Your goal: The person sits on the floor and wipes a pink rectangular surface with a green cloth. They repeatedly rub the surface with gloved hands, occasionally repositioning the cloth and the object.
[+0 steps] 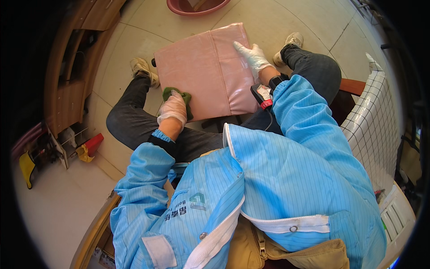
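A square, padded seat covered in glossy pink material [192, 67] lies between my knees, a seam running down its right part. My left hand [173, 109], in a thin clear glove, is closed on a green cloth [188, 107] pressed against the seat's near left corner. My right hand [253, 58], gloved as well, rests at the seat's right edge with fingers stretched out and holding nothing. A dark band circles my right wrist, and a small black device [261, 95] with a red and white label sits beside it, a thin cable hanging from it.
A red-brown basin [197, 10] stands on the tiled floor beyond the seat. Wooden cabinets [67, 101] line the left side, with a red and yellow dustpan-like object [91, 148] below. At the right is a chair or rack draped in a white checked cloth [374, 116].
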### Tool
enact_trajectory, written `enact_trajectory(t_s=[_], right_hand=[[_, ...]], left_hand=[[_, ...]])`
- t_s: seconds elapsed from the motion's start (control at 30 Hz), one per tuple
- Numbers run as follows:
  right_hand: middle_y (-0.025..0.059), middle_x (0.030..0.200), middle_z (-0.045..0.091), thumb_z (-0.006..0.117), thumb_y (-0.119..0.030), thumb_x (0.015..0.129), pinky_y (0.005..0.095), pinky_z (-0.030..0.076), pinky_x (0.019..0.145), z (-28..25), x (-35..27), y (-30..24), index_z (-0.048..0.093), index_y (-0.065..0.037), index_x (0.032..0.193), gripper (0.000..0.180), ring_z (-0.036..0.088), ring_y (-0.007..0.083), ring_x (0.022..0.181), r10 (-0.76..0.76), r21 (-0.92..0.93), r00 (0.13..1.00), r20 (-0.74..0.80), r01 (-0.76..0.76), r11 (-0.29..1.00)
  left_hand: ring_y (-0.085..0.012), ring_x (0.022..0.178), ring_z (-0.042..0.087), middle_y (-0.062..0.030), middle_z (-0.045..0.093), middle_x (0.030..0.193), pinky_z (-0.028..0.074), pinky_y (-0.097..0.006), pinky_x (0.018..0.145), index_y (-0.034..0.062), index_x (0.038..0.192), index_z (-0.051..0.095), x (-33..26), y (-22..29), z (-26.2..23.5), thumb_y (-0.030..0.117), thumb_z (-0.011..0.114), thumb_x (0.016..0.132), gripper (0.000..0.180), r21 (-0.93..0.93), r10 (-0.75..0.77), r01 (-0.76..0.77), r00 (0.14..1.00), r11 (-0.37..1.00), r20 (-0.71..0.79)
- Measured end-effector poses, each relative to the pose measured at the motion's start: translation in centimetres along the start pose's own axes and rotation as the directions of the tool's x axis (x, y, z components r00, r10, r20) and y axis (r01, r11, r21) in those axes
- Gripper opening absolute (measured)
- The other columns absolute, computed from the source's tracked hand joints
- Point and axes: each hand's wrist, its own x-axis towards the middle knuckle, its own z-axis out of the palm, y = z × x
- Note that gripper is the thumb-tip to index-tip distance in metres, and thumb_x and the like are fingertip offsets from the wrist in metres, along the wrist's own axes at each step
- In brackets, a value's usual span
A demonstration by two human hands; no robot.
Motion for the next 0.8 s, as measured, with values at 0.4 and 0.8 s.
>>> enact_trajectory(t_s=[0.4,0.8], right_hand=[[0.0323,0.128,0.058,0.075,-0.069,0.069,0.0422,0.050,0.098,0.3,1.1,0.9,0.050,0.013,0.131,0.106,0.061,0.0401,0.118,0.005,-0.036,1.000,-0.001,-0.005,0.999],[0.0324,0.125,0.060,0.075,-0.070,0.068,0.0424,0.051,0.097,0.3,1.1,1.2,0.051,0.014,0.129,0.106,0.062,0.0407,0.116,-0.010,-0.014,1.000,-0.016,0.009,1.000]], left_hand=[[-0.0327,0.092,0.073,-0.0192,0.070,0.104,0.059,-0.042,0.076,-0.0004,0.108,0.061,-2.2,6.2,-1.3,0.009,0.063,0.088,0.023,-0.115,0.218,-0.222,0.975,0.968,-0.045],[-0.0300,0.096,0.067,-0.0141,0.064,0.106,0.057,-0.040,0.077,0.0016,0.127,0.052,-2.0,6.9,-1.4,0.020,0.078,0.074,0.062,-0.036,0.462,-0.480,0.860,0.877,-0.216]])
